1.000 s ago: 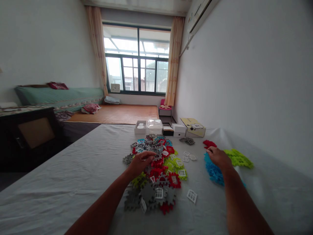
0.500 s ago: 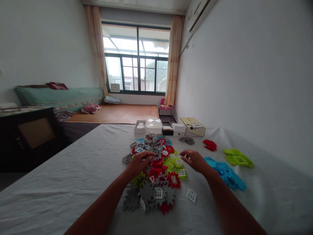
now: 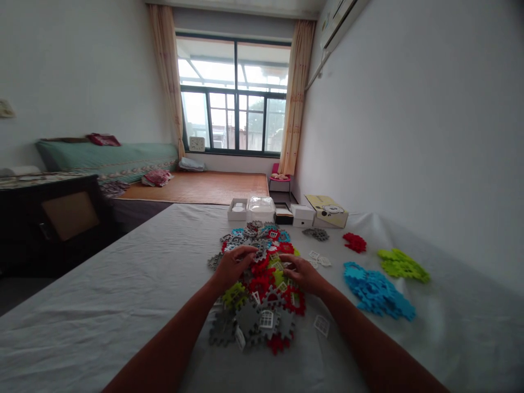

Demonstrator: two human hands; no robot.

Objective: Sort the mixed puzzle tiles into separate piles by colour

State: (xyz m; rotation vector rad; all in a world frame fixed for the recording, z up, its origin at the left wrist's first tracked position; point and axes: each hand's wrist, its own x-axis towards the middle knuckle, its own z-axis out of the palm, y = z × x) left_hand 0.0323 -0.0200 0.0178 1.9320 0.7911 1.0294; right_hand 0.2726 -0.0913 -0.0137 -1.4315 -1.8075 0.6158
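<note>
A heap of interlocking plastic tiles (image 3: 262, 284) with toothed edges, in grey, red, lime green and blue, lies on the cloth before me. My left hand (image 3: 234, 267) is at the heap's left side, its thumb and fingers closed at the edge of a grey toothed tile (image 3: 261, 255). Over the right side of the heap, my right hand (image 3: 303, 273) has its fingers bent and apart, close to green tiles and white window pieces; I see nothing held in it. One white window piece (image 3: 266, 319) rests on grey tiles at the near end.
Right of the heap lie a blue pile (image 3: 379, 292), a lime green pile (image 3: 403, 266), red tiles (image 3: 354, 243) and grey tiles (image 3: 316, 234). Loose white window pieces (image 3: 323, 261) lie nearby, another (image 3: 321, 325) nearer me. A clear container (image 3: 261, 206) and a yellow box (image 3: 327, 210) stand behind.
My right hand has moved left over the heap, uncovering white window pieces on the cloth. My left hand stays by the grey tile. The view has shifted slightly.
</note>
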